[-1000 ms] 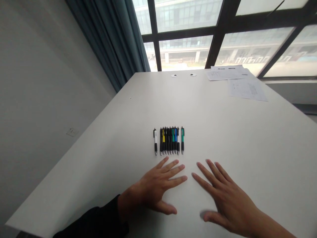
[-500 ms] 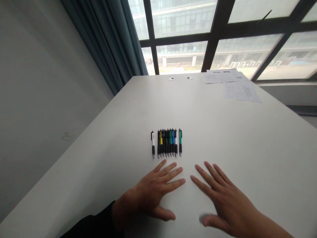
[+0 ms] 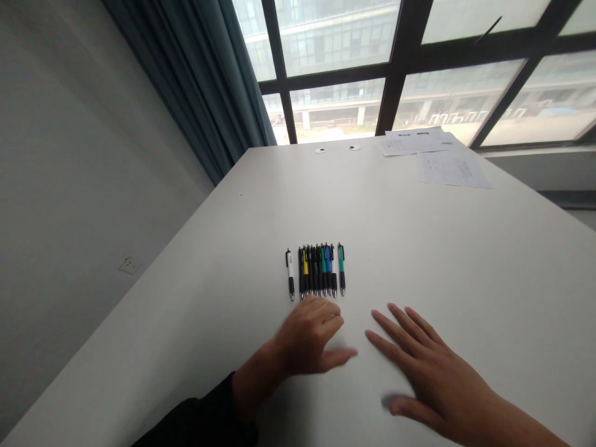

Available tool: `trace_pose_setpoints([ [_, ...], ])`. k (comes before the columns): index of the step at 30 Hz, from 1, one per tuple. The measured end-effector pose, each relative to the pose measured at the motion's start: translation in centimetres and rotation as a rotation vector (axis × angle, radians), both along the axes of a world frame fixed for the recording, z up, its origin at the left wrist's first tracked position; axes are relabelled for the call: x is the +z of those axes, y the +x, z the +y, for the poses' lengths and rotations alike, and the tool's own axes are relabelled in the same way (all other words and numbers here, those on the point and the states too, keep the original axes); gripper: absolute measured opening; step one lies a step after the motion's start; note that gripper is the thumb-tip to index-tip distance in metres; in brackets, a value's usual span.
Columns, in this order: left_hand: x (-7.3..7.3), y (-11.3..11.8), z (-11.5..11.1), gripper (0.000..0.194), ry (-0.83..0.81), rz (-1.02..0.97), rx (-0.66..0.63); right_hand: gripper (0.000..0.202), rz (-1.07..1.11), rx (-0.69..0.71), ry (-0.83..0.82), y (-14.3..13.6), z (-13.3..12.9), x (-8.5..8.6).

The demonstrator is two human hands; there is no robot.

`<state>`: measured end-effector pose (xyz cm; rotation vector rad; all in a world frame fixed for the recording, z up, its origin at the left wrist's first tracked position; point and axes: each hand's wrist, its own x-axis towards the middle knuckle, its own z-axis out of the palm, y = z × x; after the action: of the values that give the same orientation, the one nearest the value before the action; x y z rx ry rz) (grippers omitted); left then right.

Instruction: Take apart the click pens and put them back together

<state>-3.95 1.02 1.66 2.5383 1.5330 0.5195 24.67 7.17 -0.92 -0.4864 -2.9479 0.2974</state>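
Observation:
A tight row of pens (image 3: 316,268), black, yellow, green, blue and white, lies lengthwise on the white table (image 3: 419,236). Slightly apart on the left is a white pen (image 3: 290,267) with a black grip. A green pen (image 3: 342,264) lies by itself on the right. Just below the row's near tips is my left hand (image 3: 307,335), fingers bent downward and thumb stretched away from them; no object shows in it. My right hand (image 3: 433,366) is spread palm down on the table, right of the left hand, holding nothing.
Printed papers (image 3: 454,169) lie at the table's far right corner. Two round cable covers (image 3: 320,151) are set near the far edge. Behind stand a window (image 3: 339,68) and a dark blue curtain (image 3: 195,74), with a grey wall at left.
My left hand has moved forward and slightly right, its fingers curling from spread to bent. The right hand keeps its spread pose. The view has shifted slightly.

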Motion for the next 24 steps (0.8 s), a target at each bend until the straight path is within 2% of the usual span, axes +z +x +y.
trace_pose_setpoints([
  [2, 0.5, 1.4, 2.8, 0.028, -0.005, 0.104, 0.273, 0.079, 0.063, -0.053, -0.022, 0.1, 0.2, -0.1],
  [4, 1.1, 2.7, 5.5, 0.023, -0.044, 0.162, 0.482, 0.065, 0.154, -0.124, -0.069, 0.3, 0.3, -0.2],
  [6, 1.4, 3.6, 7.3, 0.028, -0.112, 0.199, 0.586, 0.046, 0.251, -0.18, -0.139, 0.6, 0.4, 0.0],
  [8, 1.4, 4.0, 8.2, 0.029, -0.145, 0.209, 0.61, 0.03, 0.337, -0.226, -0.225, 0.8, 0.6, 0.3],
  [11, 0.9, 4.0, 8.3, 0.026, -0.159, 0.195, 0.613, 0.018, 0.434, -0.307, -0.377, 0.9, 1.0, 1.1],
  [14, 0.5, 3.8, 8.1, 0.019, -0.165, 0.181, 0.582, 0.022, 0.477, -0.399, -0.526, 0.9, 1.5, 1.4],
  [17, 0.7, 4.1, 7.5, 0.013, -0.161, 0.157, 0.507, 0.023, 0.541, -0.549, -0.666, 0.9, 1.9, 1.1],
  [18, 0.8, 4.3, 7.1, 0.012, -0.152, 0.14, 0.474, 0.025, 0.595, -0.602, -0.71, 0.9, 2.1, 1.0],
  [20, 1.2, 4.6, 6.1, 0.009, -0.123, 0.095, 0.397, 0.041, 0.723, -0.677, -0.791, 0.6, 2.5, 0.8],
  [22, 1.5, 4.7, 4.9, 0.005, -0.05, -0.023, 0.255, 0.058, 0.745, -0.677, -0.863, -0.1, 3.2, 0.9],
  [24, 1.6, 4.5, 4.0, 0.003, -0.035, -0.186, 0.15, 0.055, 0.725, -0.661, -0.928, -1.0, 3.9, 1.1],
])
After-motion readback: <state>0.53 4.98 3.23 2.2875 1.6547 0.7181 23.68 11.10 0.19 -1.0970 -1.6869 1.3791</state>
